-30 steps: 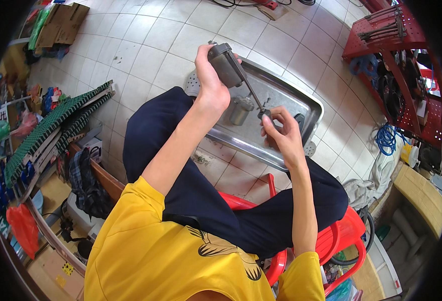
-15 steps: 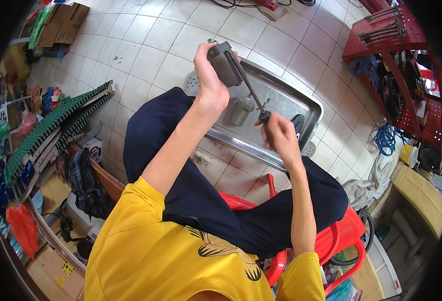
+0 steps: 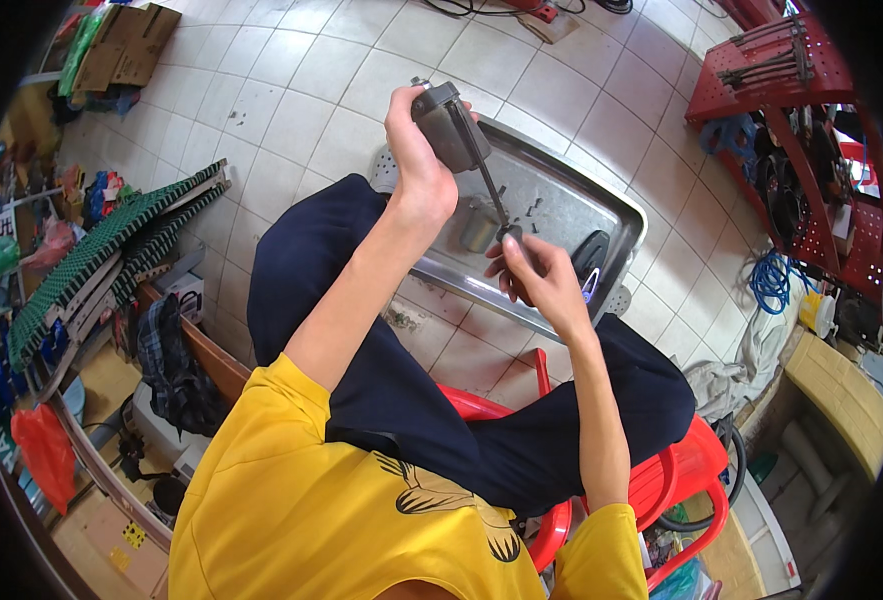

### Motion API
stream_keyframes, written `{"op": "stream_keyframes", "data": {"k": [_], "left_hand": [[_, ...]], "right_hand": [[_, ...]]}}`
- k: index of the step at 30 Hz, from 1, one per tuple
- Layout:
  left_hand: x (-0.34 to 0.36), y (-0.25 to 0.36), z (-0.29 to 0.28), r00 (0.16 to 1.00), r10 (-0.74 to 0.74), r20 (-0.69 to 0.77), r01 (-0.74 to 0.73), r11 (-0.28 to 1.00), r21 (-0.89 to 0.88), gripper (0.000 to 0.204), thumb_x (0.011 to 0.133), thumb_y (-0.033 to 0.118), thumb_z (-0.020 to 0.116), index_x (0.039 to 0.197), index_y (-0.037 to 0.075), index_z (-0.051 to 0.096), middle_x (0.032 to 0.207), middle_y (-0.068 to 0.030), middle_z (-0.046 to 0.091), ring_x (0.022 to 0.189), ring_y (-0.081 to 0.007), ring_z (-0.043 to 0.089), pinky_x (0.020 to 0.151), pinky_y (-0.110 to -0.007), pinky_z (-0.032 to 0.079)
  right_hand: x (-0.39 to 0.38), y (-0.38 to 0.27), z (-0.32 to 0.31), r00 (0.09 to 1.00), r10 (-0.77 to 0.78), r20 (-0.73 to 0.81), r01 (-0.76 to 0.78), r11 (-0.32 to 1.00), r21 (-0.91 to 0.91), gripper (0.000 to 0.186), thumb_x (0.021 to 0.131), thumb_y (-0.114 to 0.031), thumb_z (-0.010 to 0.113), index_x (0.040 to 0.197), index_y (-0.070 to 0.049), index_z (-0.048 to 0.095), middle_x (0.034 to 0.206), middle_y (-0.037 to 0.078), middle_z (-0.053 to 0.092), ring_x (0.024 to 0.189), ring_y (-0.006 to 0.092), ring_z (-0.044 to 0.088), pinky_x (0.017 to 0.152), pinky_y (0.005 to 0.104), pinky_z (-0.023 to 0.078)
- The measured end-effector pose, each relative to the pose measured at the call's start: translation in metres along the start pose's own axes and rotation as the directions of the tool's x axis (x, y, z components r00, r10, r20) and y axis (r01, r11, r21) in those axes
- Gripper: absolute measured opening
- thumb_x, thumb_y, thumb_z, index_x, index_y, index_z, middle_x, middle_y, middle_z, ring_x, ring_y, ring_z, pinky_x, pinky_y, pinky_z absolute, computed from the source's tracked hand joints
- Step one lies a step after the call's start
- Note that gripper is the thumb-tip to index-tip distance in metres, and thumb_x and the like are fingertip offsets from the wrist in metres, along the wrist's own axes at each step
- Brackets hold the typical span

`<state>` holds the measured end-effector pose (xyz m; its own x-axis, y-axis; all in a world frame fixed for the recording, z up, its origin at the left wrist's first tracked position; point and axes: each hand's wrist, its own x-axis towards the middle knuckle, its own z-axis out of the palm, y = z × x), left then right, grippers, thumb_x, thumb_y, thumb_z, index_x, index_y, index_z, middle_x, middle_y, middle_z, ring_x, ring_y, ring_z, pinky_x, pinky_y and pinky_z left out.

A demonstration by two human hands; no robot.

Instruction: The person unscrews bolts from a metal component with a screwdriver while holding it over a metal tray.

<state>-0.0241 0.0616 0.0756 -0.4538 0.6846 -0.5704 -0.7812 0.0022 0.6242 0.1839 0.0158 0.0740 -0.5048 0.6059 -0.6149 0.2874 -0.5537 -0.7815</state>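
My left hand [image 3: 416, 150] is wrapped round a dark grey cylindrical motor [image 3: 449, 130], held tilted above the far left part of a metal tray [image 3: 561, 165]. A long-shafted screwdriver [image 3: 492, 190] runs from the motor's side down toward my right hand [image 3: 539, 278]. The fingers of that hand are closed about its dark handle, partly hiding it. Whether the tip sits on a screw cannot be made out. Under the shaft, a metal cylinder [image 3: 478, 228] stands in the tray. Several small dark screws [image 3: 534, 207] lie beside it.
A black object [image 3: 591, 250] lies at the tray's right end. Red perforated shelving [image 3: 721, 80] with tools stands at the right, near a blue coiled hose [image 3: 773, 278]. On the left are a green-and-black slatted folding piece [image 3: 121, 250] and a cardboard box [image 3: 126, 45]. A red plastic chair [image 3: 686, 460] is beneath me.
My right hand has shifted left with the screwdriver handle, and its fingers have changed their grip. The shaft now slants less to the right. My left hand and the motor have barely moved.
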Motion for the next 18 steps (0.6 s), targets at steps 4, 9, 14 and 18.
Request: {"op": "stream_keyframes", "data": {"k": [4, 9, 14, 18], "left_hand": [[-0.001, 0.001, 0.002, 1.000, -0.009, 0.006, 0.009, 1.000, -0.024, 0.042, 0.093, 0.042, 0.049, 0.099, 0.003, 0.065, 0.091, -0.0166, 0.068, 0.092, -0.0296, 0.066, 0.086, -0.040, 0.053], [-0.008, 0.003, 0.008, 0.999, -0.036, 0.003, 0.036, 0.999, -0.026, 0.048, 0.095, 0.046, 0.046, 0.100, 0.002, 0.064, 0.092, -0.0170, 0.068, 0.092, -0.0299, 0.066, 0.087, -0.040, 0.053], [-0.007, 0.001, 0.006, 1.000, -0.006, 0.016, 0.007, 1.000, -0.009, 0.052, 0.095, 0.049, 0.044, 0.102, 0.002, 0.064, 0.092, -0.0170, 0.069, 0.091, -0.0295, 0.066, 0.086, -0.040, 0.052], [-0.006, 0.002, 0.007, 1.000, -0.004, -0.001, 0.004, 1.000, 0.017, 0.052, 0.095, 0.050, 0.044, 0.101, 0.002, 0.064, 0.091, -0.0171, 0.069, 0.090, -0.0294, 0.066, 0.085, -0.040, 0.052]], "right_hand": [[-0.003, -0.005, -0.001, 0.971, -0.131, -0.201, 0.101, 0.983, -0.151, 0.038, 0.091, -0.038, 0.078, 0.085, -0.001, 0.069, 0.060, -0.002, 0.056, 0.056, 0.0050, 0.055, 0.048, 0.0238, 0.039], [-0.003, -0.010, -0.018, 0.997, -0.062, -0.038, 0.067, 0.990, 0.124, 0.044, 0.106, -0.042, 0.054, 0.097, -0.003, 0.070, 0.072, -0.004, 0.051, 0.061, 0.0056, 0.046, 0.057, 0.0217, 0.037], [-0.005, -0.002, -0.010, 0.998, -0.065, -0.008, 0.066, 0.988, 0.143, 0.044, 0.109, -0.043, 0.046, 0.115, -0.005, 0.067, 0.078, -0.003, 0.053, 0.068, 0.0056, 0.050, 0.058, 0.0207, 0.040], [-0.003, 0.006, -0.007, 0.996, -0.076, -0.053, 0.082, 0.990, 0.113, 0.036, 0.108, -0.037, 0.051, 0.112, -0.004, 0.066, 0.081, -0.002, 0.056, 0.070, 0.0064, 0.053, 0.057, 0.0215, 0.041]]}}
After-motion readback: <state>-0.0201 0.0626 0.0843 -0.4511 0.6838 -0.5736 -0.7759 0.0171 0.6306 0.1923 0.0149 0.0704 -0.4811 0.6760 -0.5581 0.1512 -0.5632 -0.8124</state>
